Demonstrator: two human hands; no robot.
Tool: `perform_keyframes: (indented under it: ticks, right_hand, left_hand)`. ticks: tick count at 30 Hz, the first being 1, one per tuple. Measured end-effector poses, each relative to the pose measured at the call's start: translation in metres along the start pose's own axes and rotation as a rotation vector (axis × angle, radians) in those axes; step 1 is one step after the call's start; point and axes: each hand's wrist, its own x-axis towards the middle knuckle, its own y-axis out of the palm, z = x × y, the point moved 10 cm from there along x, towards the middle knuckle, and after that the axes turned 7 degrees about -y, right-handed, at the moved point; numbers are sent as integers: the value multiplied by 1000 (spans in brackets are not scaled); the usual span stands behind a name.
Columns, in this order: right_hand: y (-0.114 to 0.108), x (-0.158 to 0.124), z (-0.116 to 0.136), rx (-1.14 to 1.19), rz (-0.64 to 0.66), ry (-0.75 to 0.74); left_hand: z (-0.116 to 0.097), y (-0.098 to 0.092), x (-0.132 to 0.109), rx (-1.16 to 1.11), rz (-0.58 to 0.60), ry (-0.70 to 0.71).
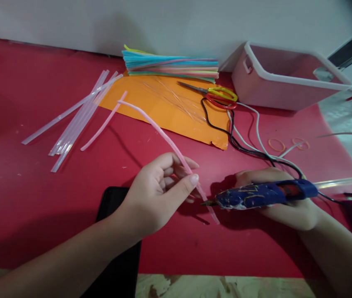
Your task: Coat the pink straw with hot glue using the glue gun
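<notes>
My left hand (160,194) pinches a pink pipe cleaner (166,138) between thumb and fingers. Its far part bends up and left across another pink pipe cleaner (103,124) on the table. Wrapped around a blue glue gun (253,195), my right hand (290,211) keeps it lying on its side, and a clear glue stick (343,181) sticks out of its back. The gun's nozzle is at the near end of the held pipe cleaner, just past my left fingertips. Whether the two touch I cannot tell. My right fingers are partly hidden behind the gun.
Clear glue sticks (76,118) lie at left. An orange envelope (169,109) bears scissors (216,93) and clear strips. Behind are colored pipe cleaners (169,64) and a pink bin (266,89). Cords (253,153) and rubber bands (276,145) lie right. A black phone-like object (114,198) is under my left arm.
</notes>
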Motion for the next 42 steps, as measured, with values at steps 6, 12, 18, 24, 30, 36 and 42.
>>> perform_keyframes:
  ticks: [6, 12, 18, 24, 30, 36, 42]
  right_hand:
    - [-19, -7, -11, 19, -160, -5]
    - [0, -3, -7, 28, 50, -5]
    - [8, -1, 3, 40, 122, -39]
    - [9, -3, -1, 56, 135, -43]
    - [12, 2, 3, 47, 143, -33]
    - [13, 1, 3, 51, 148, -44]
    - [14, 2, 5, 66, 148, -40]
  left_hand:
    - [0, -4, 2, 73, -44, 0]
    - [-1, -6, 4, -29, -54, -41]
    - [2, -7, 5, -141, -58, -110]
    - [5, -5, 4, -133, -20, -110]
    - [4, -1, 3, -115, 13, -114]
    - [3, 1, 2, -83, 40, -87]
    - [3, 3, 3, -69, 50, -110]
